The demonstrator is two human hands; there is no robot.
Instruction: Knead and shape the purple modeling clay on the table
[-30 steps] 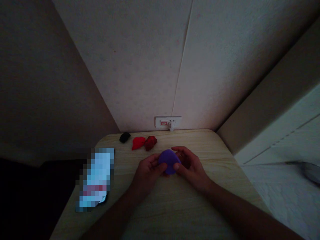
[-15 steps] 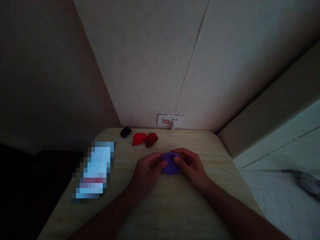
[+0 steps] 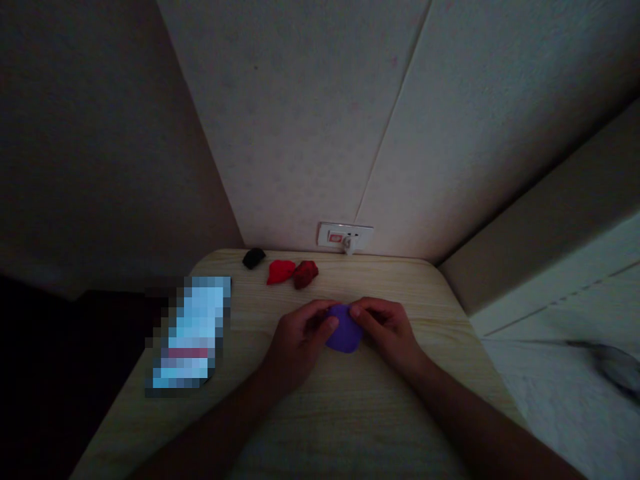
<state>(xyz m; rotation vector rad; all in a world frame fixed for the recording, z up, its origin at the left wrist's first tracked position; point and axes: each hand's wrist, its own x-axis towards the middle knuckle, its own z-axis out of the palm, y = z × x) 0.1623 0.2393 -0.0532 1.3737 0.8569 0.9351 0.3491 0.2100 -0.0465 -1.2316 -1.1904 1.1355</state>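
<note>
A flat, soft-looking purple piece of modelling clay (image 3: pixel 345 332) is held up between both hands above the table. My left hand (image 3: pixel 300 337) pinches its left side, thumb on the near face. At its upper right, my right hand (image 3: pixel 390 327) grips the edge between thumb and fingers. The fingertips behind the clay are hidden. Beyond the hands lie a bright red lump (image 3: pixel 281 272) and a dark red crumpled lump (image 3: pixel 305 274) close beside it. Farther left rests a small black lump (image 3: pixel 254 258).
A lit phone (image 3: pixel 193 333), its screen blurred out, lies at the left of the wooden table (image 3: pixel 340 427). Behind the table, a wall socket (image 3: pixel 345 237) holds a plug. To the right stand a pale panel (image 3: pixel 560 287) and a white surface with a dark, blurred object.
The purple clay has gone from rounded to squarer as the hands turn it. My right thumb has moved up to its top edge. The view has shifted slightly.
</note>
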